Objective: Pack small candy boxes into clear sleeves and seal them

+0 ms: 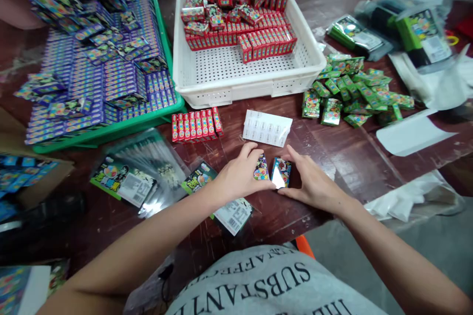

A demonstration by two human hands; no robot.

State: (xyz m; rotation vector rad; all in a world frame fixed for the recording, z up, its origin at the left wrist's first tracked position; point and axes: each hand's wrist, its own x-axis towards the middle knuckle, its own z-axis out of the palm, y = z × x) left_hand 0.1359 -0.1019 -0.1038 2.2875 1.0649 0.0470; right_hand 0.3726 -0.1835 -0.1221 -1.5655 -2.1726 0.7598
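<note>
My left hand [240,171] is closed around a small purple box [261,168], gripping it between thumb and fingers. Just right of it, my right hand [312,179] grips a small blue box [281,172] by its edges, thumb at the near end and fingers at the far end. The two boxes sit side by side with a narrow gap, low over the dark red table or on it. Beyond them lies a white sheet of round stickers [267,128]. A printed plastic pouch [232,214] lies partly under my left forearm.
A white basket [201,93] holds red boxes; a row of red boxes [195,125] stands before it. Purple boxes fill a green tray [162,117] at left. Green boxes [354,88] are heaped at right near packaged pouches [424,34]. More pouches [129,179] lie at front left.
</note>
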